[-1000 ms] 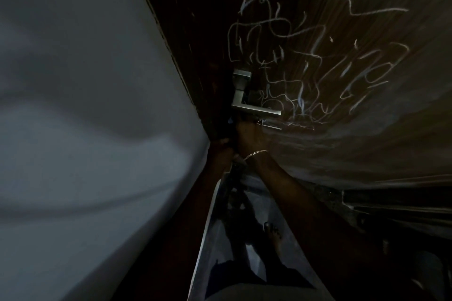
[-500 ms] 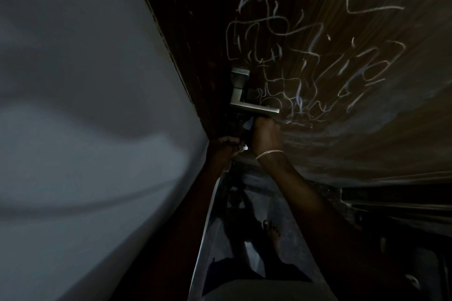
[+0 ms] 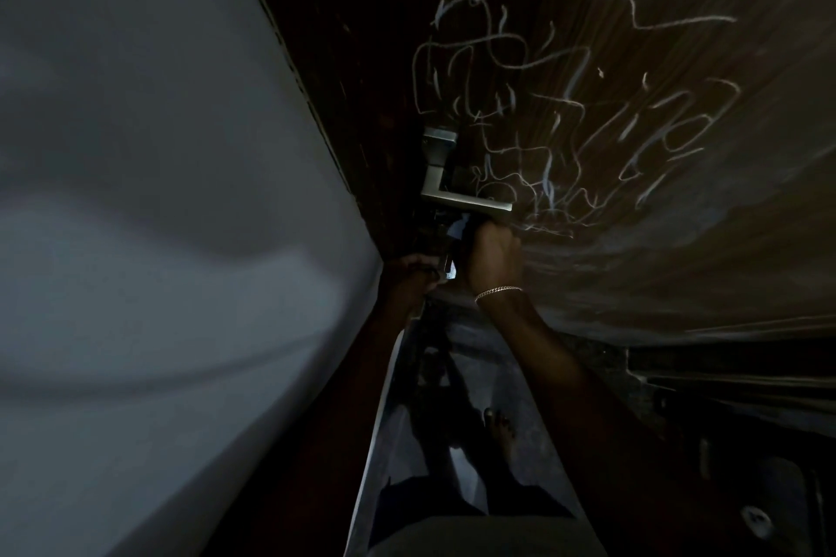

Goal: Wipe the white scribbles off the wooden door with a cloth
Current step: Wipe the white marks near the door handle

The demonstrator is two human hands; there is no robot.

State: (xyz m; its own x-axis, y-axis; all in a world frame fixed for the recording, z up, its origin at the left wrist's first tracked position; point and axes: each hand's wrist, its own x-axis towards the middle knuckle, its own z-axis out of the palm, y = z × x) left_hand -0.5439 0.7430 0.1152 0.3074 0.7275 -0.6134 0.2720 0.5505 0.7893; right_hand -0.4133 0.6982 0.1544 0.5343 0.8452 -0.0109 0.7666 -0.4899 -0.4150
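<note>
Where dim light reaches the wooden door [image 3: 678, 262], white scribbles [image 3: 565, 113] sprawl above and to the right of a metal lever handle [image 3: 457, 199], which juts out just above the right hand [image 3: 491, 256]. That hand, a bracelet [image 3: 497, 292] at its wrist, curls round a pale cloth [image 3: 454, 233] beneath the lever. Beside it the left hand [image 3: 407, 280] sits curled at the door's edge, near a white wall [image 3: 158, 240]; whether it grasps anything cannot be told.

At frame centre the right hand [image 3: 491, 256] grips a pale cloth [image 3: 456, 232] just below the metal door handle [image 3: 466, 200]; white scribbles [image 3: 561, 104] cover the wooden door [image 3: 678, 262] upper right.
</note>
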